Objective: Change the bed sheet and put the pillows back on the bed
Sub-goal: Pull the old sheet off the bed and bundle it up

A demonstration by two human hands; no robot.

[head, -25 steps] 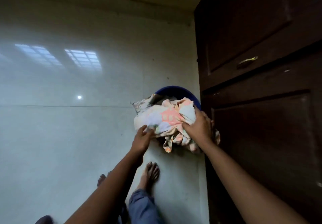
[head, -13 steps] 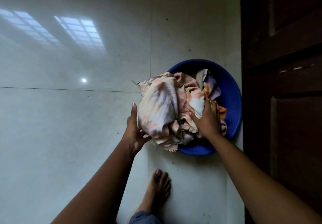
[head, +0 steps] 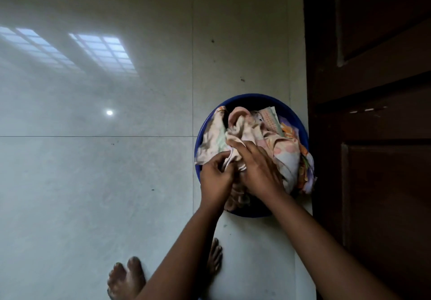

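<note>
Old sheet (head: 286, 157) bunched in blue basin (head: 256, 96) on floor, right of centre frame.
Left hand (head: 215, 178) pinches a fold, right hand (head: 258, 171) presses flat-fingered; best to tuck the overhanging right edge inside.

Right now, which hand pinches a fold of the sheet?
The left hand: it curls round a pale fold, while the right hand presses straight-fingered on the sheet.

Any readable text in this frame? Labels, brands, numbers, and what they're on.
None readable. No lettering shows on the sheet (floral print only), the blue basin, the floor tiles or the dark wooden cabinet.
</note>
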